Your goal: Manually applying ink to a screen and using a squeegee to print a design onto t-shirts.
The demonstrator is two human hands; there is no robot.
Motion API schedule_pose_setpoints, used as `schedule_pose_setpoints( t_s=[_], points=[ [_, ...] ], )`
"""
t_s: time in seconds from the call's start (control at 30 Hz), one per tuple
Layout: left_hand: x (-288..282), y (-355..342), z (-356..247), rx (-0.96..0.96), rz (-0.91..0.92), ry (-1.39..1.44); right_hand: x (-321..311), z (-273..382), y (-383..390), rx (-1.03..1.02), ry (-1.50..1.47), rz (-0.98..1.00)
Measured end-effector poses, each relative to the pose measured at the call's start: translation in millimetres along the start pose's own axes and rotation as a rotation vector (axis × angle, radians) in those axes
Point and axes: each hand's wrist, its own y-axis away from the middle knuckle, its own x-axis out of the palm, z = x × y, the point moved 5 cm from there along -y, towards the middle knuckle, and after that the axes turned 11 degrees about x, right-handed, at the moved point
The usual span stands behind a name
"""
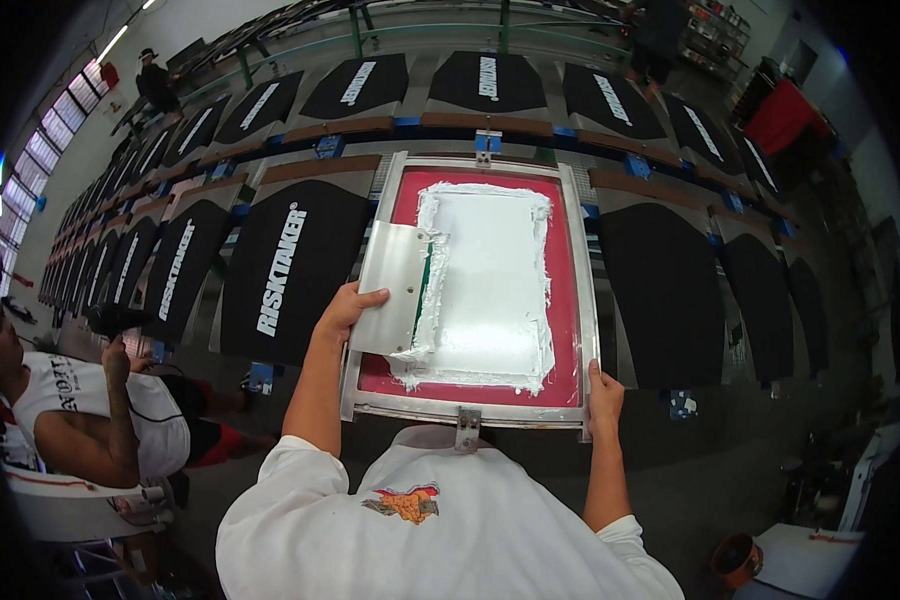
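A silk-screen printing frame (574,235) with red mesh (567,345) lies in front of me over one of the print boards. Thick white ink (495,285) covers a broad rectangle on the mesh, with ragged ridges at its edges. My left hand (343,312) is closed on a wide metal squeegee (388,285), its thumb on the plate. The squeegee's green blade edge is smeared with ink at the left side of the screen. My right hand (604,400) grips the frame's right side near its front corner. What lies beneath the screen is hidden.
Black fabric panels with white lettering (290,270) line the boards to the left and along the far row. A plain black panel (660,285) lies to the right. At left, a person (100,400) holds a dark dryer-like tool (120,320). Metal brackets (260,378) edge the table.
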Motion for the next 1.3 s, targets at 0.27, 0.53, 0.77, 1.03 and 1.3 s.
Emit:
schedule_pose_setpoints(
  t_s=[0.27,0.53,0.77,1.03,1.3],
  points=[
    [6,-3,-7,0.01,-0.003,-0.005,-2,1,4,-0.042,-0.031,-0.042],
    [5,-8,-2,0.019,-0.004,0.026,1,4,6,0.0,-0.016,-0.007],
    [1,-7,-2,0.004,-0.001,-0.007,2,6,7,-0.036,0.034,-0.036],
    [-5,10,-6,0.042,-0.038,0.014,4,22,-3,-0.088,0.099,0.007],
    [-6,-7,-4,0.065,-0.012,-0.003,5,9,-5,-0.095,0.022,-0.028]
  ],
)
